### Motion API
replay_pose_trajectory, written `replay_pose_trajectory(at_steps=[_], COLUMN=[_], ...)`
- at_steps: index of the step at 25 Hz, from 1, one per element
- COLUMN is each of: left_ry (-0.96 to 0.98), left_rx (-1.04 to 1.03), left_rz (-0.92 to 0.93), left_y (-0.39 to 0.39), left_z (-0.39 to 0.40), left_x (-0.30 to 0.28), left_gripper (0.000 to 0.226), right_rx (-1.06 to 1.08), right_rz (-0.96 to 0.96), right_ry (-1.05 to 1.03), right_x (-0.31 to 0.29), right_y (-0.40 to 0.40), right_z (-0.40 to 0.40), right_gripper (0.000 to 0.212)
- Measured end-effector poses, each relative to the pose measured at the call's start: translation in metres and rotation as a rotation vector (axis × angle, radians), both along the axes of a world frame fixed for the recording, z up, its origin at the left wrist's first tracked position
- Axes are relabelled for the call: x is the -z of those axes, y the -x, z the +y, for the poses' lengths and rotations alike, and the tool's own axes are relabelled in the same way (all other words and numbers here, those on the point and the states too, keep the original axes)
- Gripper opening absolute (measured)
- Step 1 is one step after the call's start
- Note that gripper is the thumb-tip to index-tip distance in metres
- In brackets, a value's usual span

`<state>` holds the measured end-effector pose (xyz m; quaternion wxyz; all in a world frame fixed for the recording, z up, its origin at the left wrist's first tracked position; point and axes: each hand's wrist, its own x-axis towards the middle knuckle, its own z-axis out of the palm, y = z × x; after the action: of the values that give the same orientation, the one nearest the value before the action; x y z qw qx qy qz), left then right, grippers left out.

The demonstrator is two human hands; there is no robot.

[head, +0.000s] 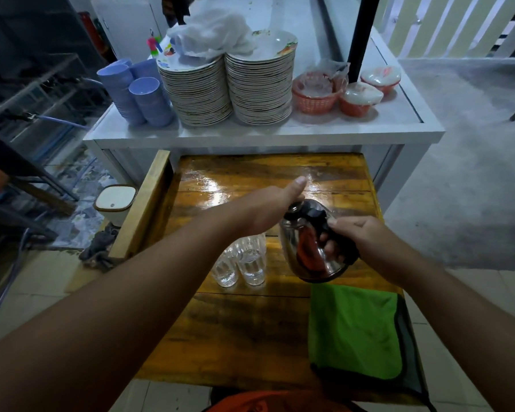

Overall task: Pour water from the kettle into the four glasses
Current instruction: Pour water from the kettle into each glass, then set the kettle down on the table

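Currently the right hand [366, 242] holds the kettle [312, 245] by its black handle, fingers wrapped through the loop, so that grip is clamped on the kettle. The left hand [268, 209] lies on the kettle's lid [296, 208] with the thumb stretched forward; its fingers are hidden behind the palm, so whether they pinch the knob or merely press on it cannot be told. The kettle hangs above the tabletop [250, 328], toward its right edge and just beyond the green cloth [354, 331]. The glasses [241, 260] stand clustered near the middle of the tabletop, immediately left of the kettle body and partly under the left forearm; only some are clearly separable. To pour well, steady the lid, bring the spout over one rim, and tilt slowly from the handle. The glasses stand packed together, so a fast tilt would likely splash between them.
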<state>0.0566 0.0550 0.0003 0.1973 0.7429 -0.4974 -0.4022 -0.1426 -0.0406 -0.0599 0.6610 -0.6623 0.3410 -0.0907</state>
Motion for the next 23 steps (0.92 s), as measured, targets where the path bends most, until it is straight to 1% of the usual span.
replay_pose_trajectory(at_steps=[2, 4, 6, 8, 11, 14, 16, 19, 21, 23], left_ry=[0.003, 0.026, 0.051, 0.037, 0.030, 0.086, 0.128, 0.136, 0.119, 0.186], left_rx=[0.012, 0.065, 0.199, 0.341, 0.497, 0.627, 0.725, 0.843, 0.851, 0.809], left_rz=[0.010, -0.019, -0.108, -0.221, -0.358, -0.476, -0.560, -0.674, -0.682, -0.704], left_y=[0.016, 0.031, 0.045, 0.055, 0.062, 0.067, 0.068, 0.072, 0.074, 0.077], left_z=[-0.011, -0.024, -0.042, -0.059, -0.082, -0.095, -0.099, -0.093, -0.090, -0.087], left_x=[0.012, 0.024, 0.040, 0.054, 0.075, 0.092, 0.098, 0.108, 0.113, 0.118], left_gripper=[0.073, 0.064, 0.058, 0.056, 0.058, 0.062, 0.069, 0.079, 0.087, 0.085], right_rx=[0.018, 0.063, 0.133, 0.189, 0.263, 0.340, 0.372, 0.393, 0.397, 0.465], right_rz=[-0.067, -0.090, -0.091, -0.086, -0.123, -0.162, -0.163, -0.148, -0.139, -0.068], right_ry=[-0.062, -0.063, -0.068, -0.092, -0.146, -0.209, -0.227, -0.279, -0.262, -0.123], right_x=[0.021, 0.041, 0.060, 0.076, 0.099, 0.123, 0.138, 0.145, 0.144, 0.140], right_y=[0.014, 0.025, 0.038, 0.048, 0.060, 0.065, 0.069, 0.075, 0.076, 0.077], right_z=[0.001, -0.001, -0.005, -0.009, -0.014, -0.014, -0.012, -0.007, -0.006, -0.001], right_gripper=[0.031, 0.027, 0.024, 0.023, 0.022, 0.022, 0.021, 0.017, 0.014, 0.010])
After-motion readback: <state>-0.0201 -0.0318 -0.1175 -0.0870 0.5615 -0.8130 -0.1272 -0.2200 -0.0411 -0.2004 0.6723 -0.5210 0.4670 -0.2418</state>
